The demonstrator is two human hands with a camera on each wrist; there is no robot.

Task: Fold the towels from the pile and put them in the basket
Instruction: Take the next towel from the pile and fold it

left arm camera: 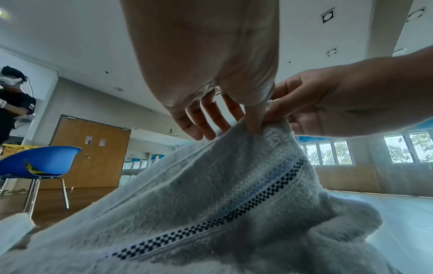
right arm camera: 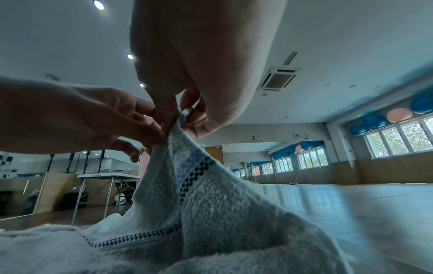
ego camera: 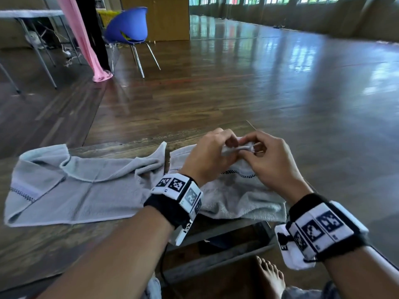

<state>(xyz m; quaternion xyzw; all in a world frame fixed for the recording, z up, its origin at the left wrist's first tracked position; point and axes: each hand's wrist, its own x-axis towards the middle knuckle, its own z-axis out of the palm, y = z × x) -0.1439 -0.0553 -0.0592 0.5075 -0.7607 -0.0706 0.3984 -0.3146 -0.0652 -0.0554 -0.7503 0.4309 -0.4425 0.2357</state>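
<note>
the grey towel with the checkered stripe [ego camera: 235,197] lies crumpled on the wooden table [ego camera: 54,244], right in front of the person, its far edge lifted off the surface. both hands meet at that raised edge: the left hand [ego camera: 208,157] pinches it between thumb and forefinger with the other fingers [left arm camera: 199,118] spread loose, and the right hand [ego camera: 271,162] pinches the same edge just beside it. the two look to be hunting for a corner to open the cloth out, so folding of this one has hardly begun.

a second grey towel [ego camera: 71,184] lies to the left on the same table, spread but rumpled, one corner turned over, touching or nearly touching the first; it is not folded.

no folded towel shows anywhere, so by my reading nearly the whole task is left. a yellow basket [ego camera: 106,15] stands well apart, behind the blue chair [ego camera: 127,26], mostly hidden; i cannot tell what it holds or whether it is the one meant.
</note>
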